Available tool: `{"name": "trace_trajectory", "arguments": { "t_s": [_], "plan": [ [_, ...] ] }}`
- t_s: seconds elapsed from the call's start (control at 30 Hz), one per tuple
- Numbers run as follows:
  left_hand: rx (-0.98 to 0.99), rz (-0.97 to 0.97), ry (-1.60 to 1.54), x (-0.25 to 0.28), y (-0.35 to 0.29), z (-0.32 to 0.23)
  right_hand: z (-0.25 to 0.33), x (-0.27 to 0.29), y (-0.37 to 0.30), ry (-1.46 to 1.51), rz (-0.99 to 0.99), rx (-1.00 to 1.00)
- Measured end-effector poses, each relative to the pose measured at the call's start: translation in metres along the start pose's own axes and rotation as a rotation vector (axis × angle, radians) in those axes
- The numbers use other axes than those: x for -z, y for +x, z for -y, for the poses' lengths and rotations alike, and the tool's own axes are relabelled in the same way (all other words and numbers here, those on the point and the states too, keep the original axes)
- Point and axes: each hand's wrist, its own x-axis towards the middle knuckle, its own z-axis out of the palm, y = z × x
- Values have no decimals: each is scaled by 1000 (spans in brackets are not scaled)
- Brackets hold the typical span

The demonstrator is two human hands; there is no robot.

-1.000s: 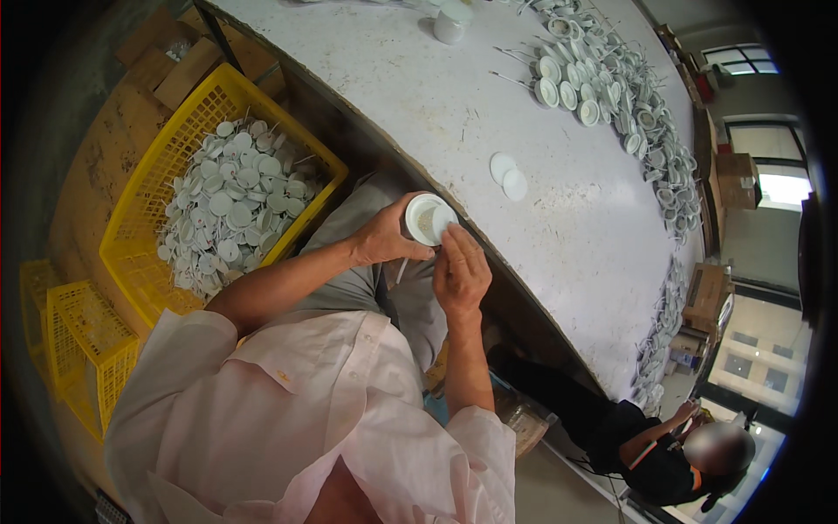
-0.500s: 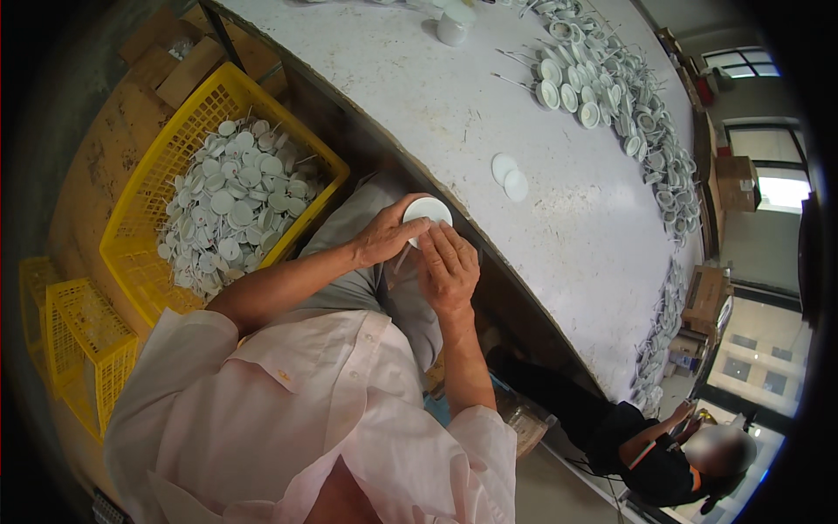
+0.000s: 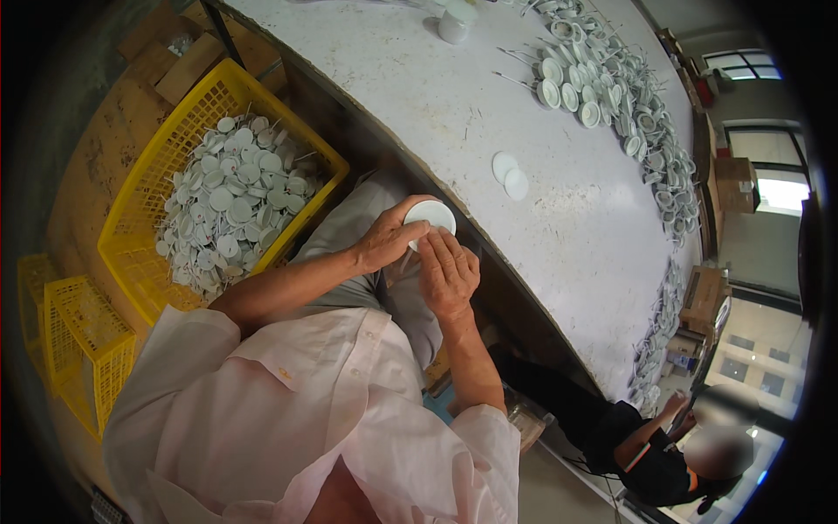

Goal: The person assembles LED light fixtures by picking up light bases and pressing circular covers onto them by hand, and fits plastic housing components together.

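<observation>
Just off the table's near edge, over my lap, a white round disc is held face up between both hands. My left hand grips its left rim, the thumb lying on the face. My right hand presses its bunched fingertips on the disc's lower right side. The underside of the disc is hidden by the hands. On the table, two thin white discs lie partly overlapped.
A yellow plastic basket full of white discs with wires stands at my left. Many white cup-shaped parts with wires line the table's far side. A white tub stands on the table. Another person sits at the right.
Both hands stay nearly in place on the disc, with a slight shift of the right fingers. The other person's hands and head have moved.
</observation>
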Motion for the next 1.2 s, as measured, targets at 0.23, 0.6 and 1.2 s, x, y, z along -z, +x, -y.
{"name": "trace_trajectory", "arguments": {
  "t_s": [0.23,0.6,1.2],
  "plan": [
    [86,-245,-17,-10,8,-1,-2,-8,0,-14,13,32],
    [-61,-286,234,35,12,17,0,0,4,195,188,-151],
    [491,-1032,-127,363,-139,106,-340,148,-174,-538,142,-1215]
  ]
}}
